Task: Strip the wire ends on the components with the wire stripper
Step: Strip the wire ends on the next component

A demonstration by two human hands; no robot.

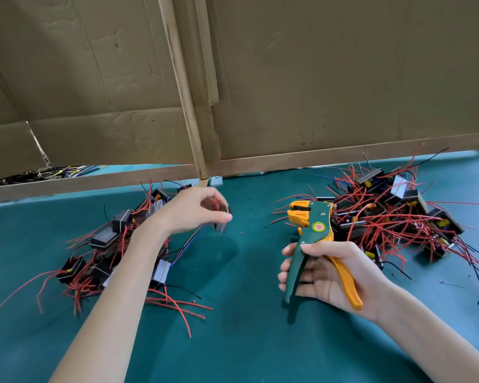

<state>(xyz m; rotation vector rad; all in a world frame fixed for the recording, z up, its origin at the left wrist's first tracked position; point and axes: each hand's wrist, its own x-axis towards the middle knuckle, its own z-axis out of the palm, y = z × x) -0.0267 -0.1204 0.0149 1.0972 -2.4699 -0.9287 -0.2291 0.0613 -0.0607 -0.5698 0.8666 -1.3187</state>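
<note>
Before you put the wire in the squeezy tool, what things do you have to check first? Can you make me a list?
1. Wire stripper held in the right hand: ok, fingers wrap both handles.
2. Stripper's orange head empty and ready: ok, no wire sits in it.
3. Component held in the left hand: ok, pinched between thumb and fingers above the green mat.
4. Its wire end pointing at the stripper's head: not ok, the wires trail down and back toward the left pile.
5. Wire end already stripped or not: cannot tell, too small and blurred.
6. More components waiting: ok, a right pile lies behind the stripper.
</note>
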